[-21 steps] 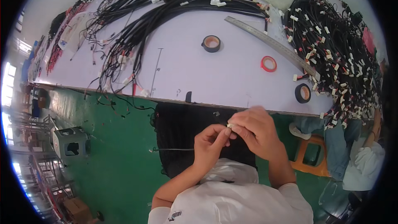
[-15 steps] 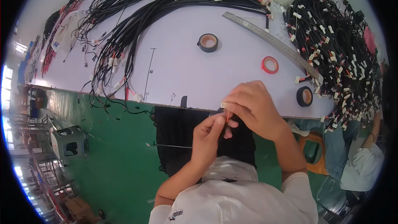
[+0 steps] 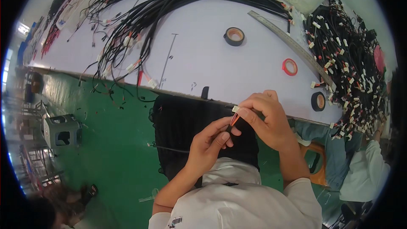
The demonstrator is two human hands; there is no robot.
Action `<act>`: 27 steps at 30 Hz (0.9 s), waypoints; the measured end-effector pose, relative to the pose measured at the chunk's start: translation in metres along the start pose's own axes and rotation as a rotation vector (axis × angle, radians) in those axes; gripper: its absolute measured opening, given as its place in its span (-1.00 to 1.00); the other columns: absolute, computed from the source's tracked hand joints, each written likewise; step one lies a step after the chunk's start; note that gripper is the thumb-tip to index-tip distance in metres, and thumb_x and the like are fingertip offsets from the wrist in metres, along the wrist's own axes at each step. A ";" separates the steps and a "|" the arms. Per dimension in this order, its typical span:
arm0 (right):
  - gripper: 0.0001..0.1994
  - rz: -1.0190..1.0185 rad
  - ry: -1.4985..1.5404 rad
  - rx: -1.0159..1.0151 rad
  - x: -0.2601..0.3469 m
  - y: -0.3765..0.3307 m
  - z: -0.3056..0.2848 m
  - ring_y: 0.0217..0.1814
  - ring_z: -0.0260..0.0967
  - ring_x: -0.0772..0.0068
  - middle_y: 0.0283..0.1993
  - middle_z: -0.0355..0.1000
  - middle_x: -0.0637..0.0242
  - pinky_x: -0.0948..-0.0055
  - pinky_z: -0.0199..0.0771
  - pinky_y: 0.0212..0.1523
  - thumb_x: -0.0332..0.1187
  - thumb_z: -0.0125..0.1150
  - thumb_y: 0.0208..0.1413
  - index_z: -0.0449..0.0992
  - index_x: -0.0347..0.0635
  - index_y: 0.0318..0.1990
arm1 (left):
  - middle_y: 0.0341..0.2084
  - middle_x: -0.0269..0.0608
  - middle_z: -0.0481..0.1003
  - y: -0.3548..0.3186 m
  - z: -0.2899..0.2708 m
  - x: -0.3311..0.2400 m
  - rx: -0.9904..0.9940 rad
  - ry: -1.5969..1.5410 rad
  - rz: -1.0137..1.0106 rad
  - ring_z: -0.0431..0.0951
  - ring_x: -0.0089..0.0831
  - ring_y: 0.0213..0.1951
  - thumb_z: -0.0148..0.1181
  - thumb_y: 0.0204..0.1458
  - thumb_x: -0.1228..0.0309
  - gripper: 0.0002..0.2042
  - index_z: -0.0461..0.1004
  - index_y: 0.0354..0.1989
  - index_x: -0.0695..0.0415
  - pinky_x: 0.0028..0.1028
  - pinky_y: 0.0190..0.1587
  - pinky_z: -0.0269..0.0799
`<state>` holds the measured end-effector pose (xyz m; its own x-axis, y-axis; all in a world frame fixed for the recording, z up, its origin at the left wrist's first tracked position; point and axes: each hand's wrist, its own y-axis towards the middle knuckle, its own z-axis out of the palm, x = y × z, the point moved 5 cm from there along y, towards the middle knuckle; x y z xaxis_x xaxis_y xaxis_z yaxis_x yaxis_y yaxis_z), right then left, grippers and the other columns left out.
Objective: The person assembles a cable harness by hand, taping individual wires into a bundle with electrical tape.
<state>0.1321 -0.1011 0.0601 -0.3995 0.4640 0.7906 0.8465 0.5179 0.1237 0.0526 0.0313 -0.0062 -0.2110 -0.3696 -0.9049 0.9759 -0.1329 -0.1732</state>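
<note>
Over my dark lap, close to the table's front edge, both my hands are on one wire harness. Thumb and fingers of my right hand pinch it beside a small white connector. Below the connector, my left hand grips the black cable where thin red and orange wires come out of it. Those wires span the short gap between the two hands. A thin dark cable with a small pale tip sticks out left of my left hand; whether it belongs to the same harness is hidden.
On the white table lie black tape rolls, a red tape roll and a steel ruler. Bundled black cables curve across the back left; a connector-ended heap covers the right. Another person is at right, near an orange stool.
My left hand has slid down away from the connector, so more of the coloured wires shows. The whole view has shifted, placing the table's things further right. A person's head appears at lower left.
</note>
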 end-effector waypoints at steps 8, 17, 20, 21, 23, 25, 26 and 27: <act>-0.84 -0.003 0.159 -0.116 0.012 -0.017 0.025 -0.54 0.06 0.55 -0.49 0.44 0.48 0.47 -0.03 -0.18 -0.28 0.12 0.10 0.51 -0.13 -0.44 | -0.38 -0.23 0.49 -0.029 -0.017 0.002 -0.029 -0.030 -0.026 0.41 -0.65 -0.41 -0.08 0.20 0.47 -0.75 0.34 0.02 0.27 -0.65 -0.37 0.34; -0.84 0.054 0.207 -0.073 0.021 -0.029 0.027 -0.39 0.02 0.55 -0.48 0.45 0.53 0.48 0.03 -0.14 -0.26 0.14 0.09 0.56 -0.08 -0.43 | -0.50 -0.33 0.45 -0.045 -0.020 0.011 0.029 0.061 -0.047 0.28 -0.71 -0.54 -0.09 0.22 0.43 -0.84 0.39 -0.20 0.24 -0.70 -0.48 0.19; -0.84 0.004 0.219 -0.046 0.034 -0.028 0.025 -0.43 0.07 0.54 -0.51 0.45 0.49 0.47 0.04 -0.18 -0.29 0.11 0.10 0.53 -0.12 -0.42 | -0.53 -0.35 0.40 -0.044 -0.020 0.008 0.009 0.064 0.054 0.25 -0.70 -0.54 -0.06 0.22 0.38 -0.82 0.39 -0.19 0.23 -0.69 -0.50 0.16; -0.84 0.003 0.213 -0.053 0.035 -0.027 0.025 -0.43 0.07 0.54 -0.51 0.45 0.49 0.47 0.04 -0.18 -0.29 0.11 0.10 0.53 -0.12 -0.42 | -0.53 -0.35 0.40 -0.043 -0.019 0.008 0.017 0.063 0.058 0.25 -0.70 -0.54 -0.06 0.22 0.38 -0.82 0.39 -0.19 0.23 -0.69 -0.50 0.16; -0.83 -0.012 0.238 -0.046 0.037 -0.026 0.027 -0.43 0.05 0.53 -0.50 0.45 0.49 0.47 0.05 -0.18 -0.28 0.11 0.11 0.53 -0.12 -0.43 | -0.54 -0.41 0.34 -0.044 -0.018 0.004 -0.018 0.106 0.108 0.22 -0.71 -0.54 -0.04 0.22 0.35 -0.81 0.39 -0.19 0.24 -0.69 -0.52 0.12; -0.83 -0.028 0.228 -0.045 0.036 -0.021 0.028 -0.41 0.08 0.53 -0.51 0.44 0.49 0.49 0.04 -0.17 -0.28 0.11 0.11 0.53 -0.12 -0.42 | -0.55 -0.44 0.33 -0.044 -0.022 0.002 -0.057 0.085 0.090 0.20 -0.72 -0.55 -0.02 0.21 0.34 -0.80 0.40 -0.21 0.24 -0.69 -0.52 0.11; -0.84 -0.022 0.172 0.000 0.035 -0.021 0.027 -0.37 0.12 0.52 -0.48 0.44 0.48 0.49 0.07 -0.15 -0.28 0.10 0.12 0.53 -0.12 -0.39 | -0.56 -0.46 0.31 -0.045 -0.025 0.002 -0.098 0.063 0.065 0.18 -0.72 -0.55 0.00 0.20 0.33 -0.80 0.42 -0.23 0.24 -0.69 -0.52 0.09; -0.85 -0.020 0.120 0.048 0.033 -0.020 0.029 -0.33 0.17 0.51 -0.46 0.45 0.46 0.49 0.09 -0.14 -0.29 0.10 0.12 0.53 -0.12 -0.36 | -0.56 -0.46 0.31 -0.046 -0.028 0.001 -0.106 0.069 0.069 0.18 -0.72 -0.55 0.00 0.20 0.33 -0.80 0.42 -0.23 0.24 -0.69 -0.52 0.09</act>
<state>0.0921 -0.0750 0.0662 -0.3686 0.3654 0.8548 0.8197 0.5614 0.1135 0.0095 0.0628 -0.0100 -0.1423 -0.3099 -0.9401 0.9892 -0.0102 -0.1463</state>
